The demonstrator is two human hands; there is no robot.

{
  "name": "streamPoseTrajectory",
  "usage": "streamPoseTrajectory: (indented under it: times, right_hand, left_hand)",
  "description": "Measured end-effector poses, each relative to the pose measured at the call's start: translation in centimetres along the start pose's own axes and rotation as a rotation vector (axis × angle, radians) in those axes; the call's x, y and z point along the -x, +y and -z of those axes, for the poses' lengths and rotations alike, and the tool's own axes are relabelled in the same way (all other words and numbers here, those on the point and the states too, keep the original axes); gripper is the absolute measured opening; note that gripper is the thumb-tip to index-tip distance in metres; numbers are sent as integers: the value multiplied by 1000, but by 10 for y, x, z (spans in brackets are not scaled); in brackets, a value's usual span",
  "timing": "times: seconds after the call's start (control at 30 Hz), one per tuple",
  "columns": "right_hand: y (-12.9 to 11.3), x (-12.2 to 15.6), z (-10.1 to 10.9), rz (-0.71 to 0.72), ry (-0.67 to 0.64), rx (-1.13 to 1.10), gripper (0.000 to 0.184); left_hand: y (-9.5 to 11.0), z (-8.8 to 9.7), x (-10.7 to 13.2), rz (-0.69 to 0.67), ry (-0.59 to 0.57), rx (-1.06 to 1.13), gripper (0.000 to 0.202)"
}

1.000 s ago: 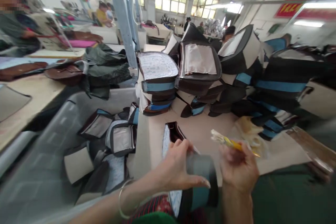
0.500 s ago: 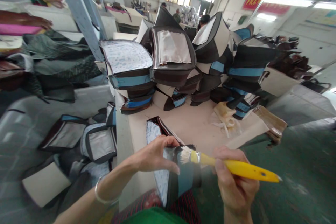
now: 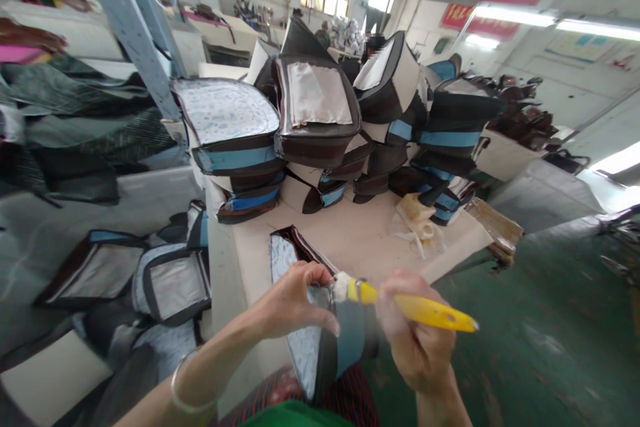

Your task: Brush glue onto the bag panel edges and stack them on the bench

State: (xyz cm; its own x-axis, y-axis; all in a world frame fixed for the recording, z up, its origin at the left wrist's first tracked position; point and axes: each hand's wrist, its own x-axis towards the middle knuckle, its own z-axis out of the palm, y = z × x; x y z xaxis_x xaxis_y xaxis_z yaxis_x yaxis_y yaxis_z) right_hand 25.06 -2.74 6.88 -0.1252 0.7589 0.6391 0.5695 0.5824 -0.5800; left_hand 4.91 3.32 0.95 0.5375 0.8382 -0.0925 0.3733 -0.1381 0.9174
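My right hand [image 3: 423, 343] grips the yellow handle of a paintbrush [image 3: 420, 309]. Its pale bristles press against the upper edge of an unfinished bag [image 3: 351, 333], close to the fingertips of my left hand [image 3: 290, 303]. That bag is black with a blue band and a blue-white patterned side; it leans across the table's front edge over my lap. With thumb and fingers spread around its edge, my left hand holds the bag steady. A bracelet [image 3: 185, 387] circles my left wrist.
Similar bag pieces [image 3: 317, 113] are stacked along the back of the pale table [image 3: 345, 233]. At its right lies a crumpled plastic bag [image 3: 419, 220]. More pieces [image 3: 175, 280] fill a grey bin on the left. A blue metal post [image 3: 135, 27] rises behind, and other people are farther back.
The brush and my right hand have moved left, bringing the bristles closer to my left fingertips. My left hand keeps its place on the bag. The whole view has shifted slightly.
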Motion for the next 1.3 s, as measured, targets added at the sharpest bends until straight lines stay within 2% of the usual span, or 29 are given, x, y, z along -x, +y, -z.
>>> streamPoseTrajectory:
  times: [0.07, 0.2, 0.3, 0.37, 0.43, 0.5, 0.63, 0.73, 0.83, 1.0, 1.1, 1.17, 1.3]
  right_hand:
    - [-3, 0, -4, -14, -76, -9, 12]
    - [2, 1, -4, -18, 24, 62, 12]
    - [7, 1, -2, -28, 10, 62, 12]
    - [9, 0, -2, -75, 106, 64, 10]
    - [11, -2, -3, -137, 255, 13, 8]
    - [12, -3, -6, -197, 304, -77, 8]
    - [19, -4, -25, -344, 292, -352, 10]
    - [21, -7, -45, -418, 328, -556, 11]
    - [17, -13, -65, -432, 278, -688, 12]
    - [3, -22, -94, -379, 218, -724, 10]
    - [-2, -24, -106, -270, 76, -656, 9]
    - [-2, -23, -110, -146, -8, -585, 7]
    - [-4, -19, -108, 11, -55, -549, 19]
  left_hand:
    - [1, -1, 1, 5, -4, 8, 54]
    - [8, 1, 5, 20, -14, -22, 45]
    - [12, 5, 7, 7, -41, -67, 34]
    - [10, 10, 7, 7, -70, -20, 24]
    - [7, 17, 6, 22, -124, 127, 18]
    - [2, 26, 7, 0, -192, 311, 19]
    - [-12, 45, 16, -80, -271, 555, 27]
    - [-31, 54, 29, -59, -216, 685, 33]
    - [-54, 60, 44, -55, -106, 769, 37]
    - [-80, 75, 61, -85, 11, 798, 43]
    - [-86, 80, 66, -66, 37, 802, 46]
    - [-88, 81, 68, -66, 56, 813, 47]
    - [-87, 81, 71, -82, 67, 846, 49]
